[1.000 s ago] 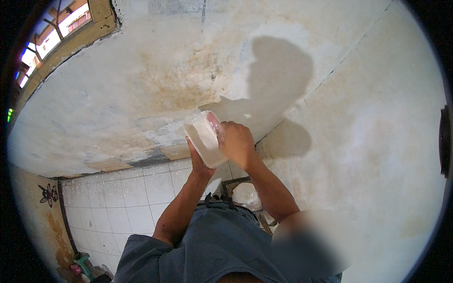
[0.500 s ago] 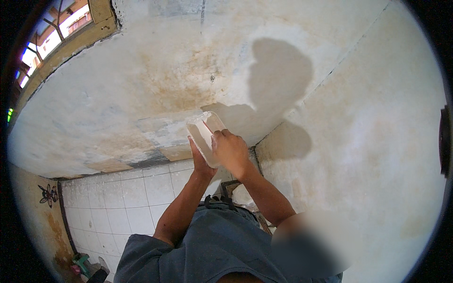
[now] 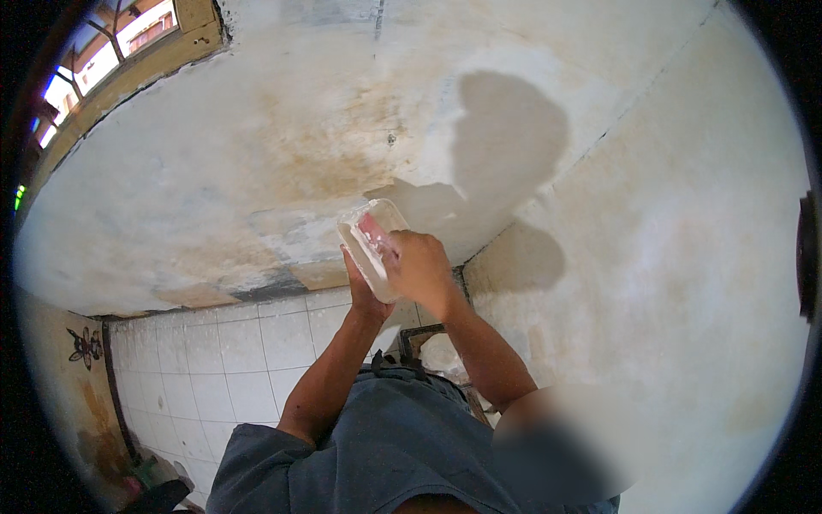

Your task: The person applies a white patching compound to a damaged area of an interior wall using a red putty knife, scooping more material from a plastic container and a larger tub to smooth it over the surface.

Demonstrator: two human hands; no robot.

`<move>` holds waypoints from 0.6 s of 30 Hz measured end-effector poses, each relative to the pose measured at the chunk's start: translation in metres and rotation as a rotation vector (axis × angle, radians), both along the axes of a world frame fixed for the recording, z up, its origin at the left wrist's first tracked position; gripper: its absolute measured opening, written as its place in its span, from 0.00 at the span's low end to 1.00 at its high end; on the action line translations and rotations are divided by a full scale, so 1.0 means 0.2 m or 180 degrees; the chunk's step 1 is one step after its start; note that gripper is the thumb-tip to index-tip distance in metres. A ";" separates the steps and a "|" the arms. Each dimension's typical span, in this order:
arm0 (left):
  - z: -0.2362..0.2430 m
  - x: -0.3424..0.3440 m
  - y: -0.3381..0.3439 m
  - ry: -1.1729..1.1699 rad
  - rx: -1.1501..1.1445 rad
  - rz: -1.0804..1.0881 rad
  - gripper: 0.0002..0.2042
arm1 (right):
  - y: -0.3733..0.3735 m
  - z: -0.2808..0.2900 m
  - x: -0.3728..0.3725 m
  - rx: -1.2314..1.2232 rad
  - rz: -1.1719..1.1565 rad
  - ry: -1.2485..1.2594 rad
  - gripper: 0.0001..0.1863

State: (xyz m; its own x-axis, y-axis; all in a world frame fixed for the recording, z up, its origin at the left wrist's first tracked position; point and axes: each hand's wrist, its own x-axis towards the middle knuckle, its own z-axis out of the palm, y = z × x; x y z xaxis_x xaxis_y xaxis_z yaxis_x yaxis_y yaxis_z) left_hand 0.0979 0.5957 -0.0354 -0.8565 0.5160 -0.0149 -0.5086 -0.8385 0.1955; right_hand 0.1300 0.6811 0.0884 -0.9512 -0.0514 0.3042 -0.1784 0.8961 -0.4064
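Observation:
A whitish rectangular tub (image 3: pixel 390 211), smeared with white paste along its rim, is held up before the wall in my left hand (image 3: pixel 368 295), whose fingers wrap its left side and near end. My right hand (image 3: pixel 421 264) grips a flat pinkish-red scraper (image 3: pixel 371 230) over the inside of the tub. White paste clings to the scraper's face. Part of the scraper is hidden behind my right fingers, and so is much of the tub's right side.
Ahead rises a patchy white wall (image 3: pixel 282 154) with brown stains and my shadow. It meets another wall (image 3: pixel 651 283) on the right. A barred window (image 3: pixel 128 43) is at upper left. White floor tiles (image 3: pixel 244 351) lie below. A dark-framed item (image 3: pixel 441 351) stands near my waist.
The scraper has turned so its broad red face shows, where only a thin edge was visible before. My right hand shifted slightly; the tub stayed nearly in place.

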 end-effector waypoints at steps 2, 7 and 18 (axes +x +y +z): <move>0.06 0.01 0.01 0.0089 -0.0148 0.0252 0.29 | 0.05 -0.04 -0.04 -0.0531 -0.0085 -0.0015 0.09; 0.03 0.01 0.01 0.0198 -0.0271 0.0293 0.30 | 0.02 -0.04 -0.05 -0.0730 0.0046 -0.0073 0.10; 0.05 0.01 -0.03 0.0217 -0.0035 0.0227 0.29 | 0.09 -0.10 -0.07 -0.0573 0.0021 -0.0151 0.10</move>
State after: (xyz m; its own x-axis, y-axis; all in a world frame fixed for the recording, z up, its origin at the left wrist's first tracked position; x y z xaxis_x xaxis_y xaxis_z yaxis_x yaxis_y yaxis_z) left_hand 0.0995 0.5891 -0.0248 -0.8902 0.4538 0.0393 -0.4329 -0.8698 0.2370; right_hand 0.1166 0.6989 0.0692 -0.9645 -0.0064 0.2639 -0.1608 0.8071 -0.5681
